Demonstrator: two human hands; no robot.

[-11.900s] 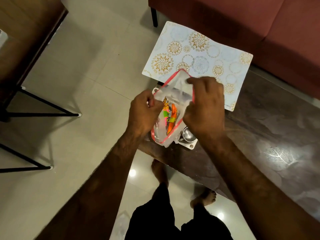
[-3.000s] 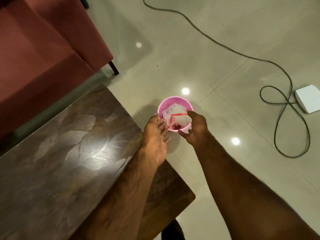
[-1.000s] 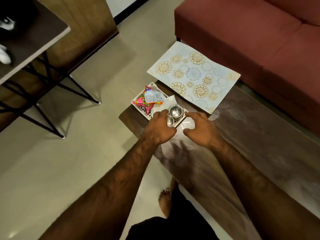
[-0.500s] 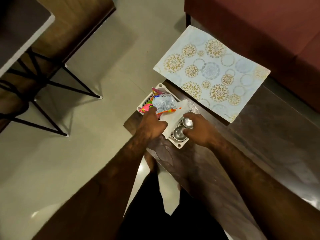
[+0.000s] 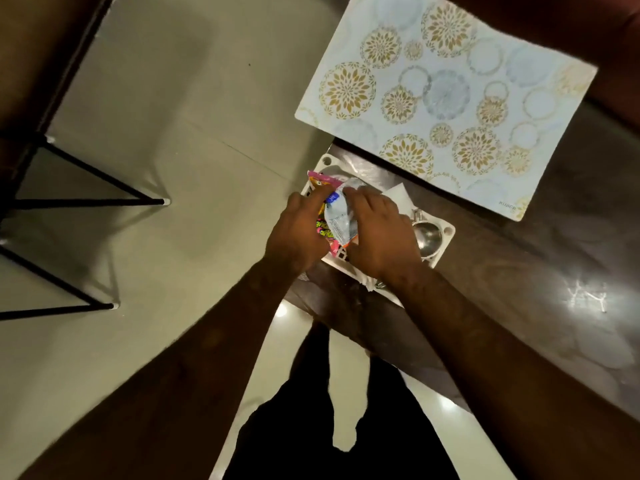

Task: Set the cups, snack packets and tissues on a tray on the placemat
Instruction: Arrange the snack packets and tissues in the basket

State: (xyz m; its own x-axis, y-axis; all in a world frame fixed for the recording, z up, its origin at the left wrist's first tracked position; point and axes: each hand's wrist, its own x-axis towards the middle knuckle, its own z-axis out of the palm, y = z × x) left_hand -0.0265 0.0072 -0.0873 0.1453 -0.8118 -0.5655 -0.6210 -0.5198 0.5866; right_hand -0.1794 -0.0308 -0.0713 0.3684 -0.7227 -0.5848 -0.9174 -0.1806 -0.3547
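A white plastic tray [image 5: 445, 239] sits at the near-left corner of the dark table [image 5: 540, 271], just short of the patterned placemat [image 5: 446, 98]. On the tray lie a silvery-blue snack packet [image 5: 341, 216], a pink snack packet [image 5: 320, 181] under it, a white tissue [image 5: 398, 195] and a steel cup [image 5: 429, 237]. My left hand [image 5: 298, 233] and my right hand [image 5: 381, 237] both rest on the silvery packet, fingers pinching its edges. My right hand hides the middle of the tray.
The placemat overhangs the table's left end, with a red sofa [image 5: 616, 77] behind it. Black metal legs [image 5: 86, 202] of another table stand on the tiled floor to the left. My legs are against the table's near edge.
Both hands have shifted from the tissue and cups onto the silvery packet at the tray's left end. The view has tilted further down over the tray.
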